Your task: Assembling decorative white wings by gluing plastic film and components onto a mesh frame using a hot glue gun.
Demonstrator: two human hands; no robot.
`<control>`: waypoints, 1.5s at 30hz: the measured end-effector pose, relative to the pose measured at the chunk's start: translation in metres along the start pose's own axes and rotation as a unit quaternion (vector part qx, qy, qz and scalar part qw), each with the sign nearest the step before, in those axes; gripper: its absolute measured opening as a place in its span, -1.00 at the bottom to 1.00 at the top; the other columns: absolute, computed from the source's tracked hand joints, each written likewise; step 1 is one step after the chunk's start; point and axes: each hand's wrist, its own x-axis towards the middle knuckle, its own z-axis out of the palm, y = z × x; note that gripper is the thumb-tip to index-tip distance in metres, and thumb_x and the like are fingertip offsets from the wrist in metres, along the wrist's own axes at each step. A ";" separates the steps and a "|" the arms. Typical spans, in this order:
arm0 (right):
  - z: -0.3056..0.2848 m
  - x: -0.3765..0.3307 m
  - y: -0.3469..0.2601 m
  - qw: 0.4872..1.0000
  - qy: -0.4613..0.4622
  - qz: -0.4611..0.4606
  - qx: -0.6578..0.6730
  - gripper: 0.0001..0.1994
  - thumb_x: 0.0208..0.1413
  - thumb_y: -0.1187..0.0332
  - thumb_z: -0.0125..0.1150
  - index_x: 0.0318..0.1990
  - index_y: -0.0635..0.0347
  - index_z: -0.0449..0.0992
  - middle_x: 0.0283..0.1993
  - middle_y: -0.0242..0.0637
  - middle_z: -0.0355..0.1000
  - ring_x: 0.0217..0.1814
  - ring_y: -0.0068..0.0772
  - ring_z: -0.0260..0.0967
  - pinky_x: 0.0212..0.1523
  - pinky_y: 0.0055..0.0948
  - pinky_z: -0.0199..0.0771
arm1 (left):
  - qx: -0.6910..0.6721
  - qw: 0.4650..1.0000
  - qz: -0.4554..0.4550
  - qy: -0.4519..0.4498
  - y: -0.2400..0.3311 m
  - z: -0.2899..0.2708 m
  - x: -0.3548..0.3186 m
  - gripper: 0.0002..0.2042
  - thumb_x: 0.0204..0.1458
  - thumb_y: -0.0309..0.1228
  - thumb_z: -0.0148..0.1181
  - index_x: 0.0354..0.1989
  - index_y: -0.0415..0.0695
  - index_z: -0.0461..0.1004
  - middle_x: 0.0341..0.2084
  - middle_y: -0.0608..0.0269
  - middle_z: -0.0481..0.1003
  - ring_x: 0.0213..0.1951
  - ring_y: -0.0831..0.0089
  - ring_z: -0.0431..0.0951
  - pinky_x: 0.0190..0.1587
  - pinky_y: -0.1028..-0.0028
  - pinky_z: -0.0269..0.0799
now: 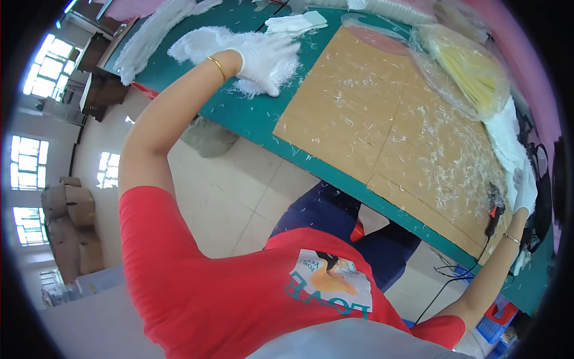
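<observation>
My left hand (260, 63), in a white knit glove, lies flat with fingers spread on a pile of white fabric with frayed, thready edges (286, 73), at the table's far left. Far off on the right, my right hand (524, 185), also gloved, rests against a long stack of white knit gloves (504, 134). Its fingers look stretched out, though the white on white makes their outline hard to read. Just left of that wrist, a black corded tool with a red part (494, 216) lies at the cardboard's edge.
Brown cardboard (359, 90), strewn with white thread scraps, covers much of the green table (239, 122). A clear bag of pale yellow strips (469, 72) sits at the back right. More white gloves (297, 24) lie behind my left hand. A black cable (445, 286) hangs over the front edge.
</observation>
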 end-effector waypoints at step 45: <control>-0.017 0.088 -0.055 0.911 0.011 -0.126 -0.393 -0.65 0.21 0.13 0.04 -0.08 0.06 0.68 0.00 0.00 0.56 0.06 0.09 0.51 0.12 -0.10 0.49 | -0.114 0.923 0.325 0.169 0.196 -0.129 0.136 -0.62 0.09 -0.42 0.21 0.13 -0.11 0.54 -0.02 0.05 0.59 0.04 0.05 0.55 0.11 0.22 0.45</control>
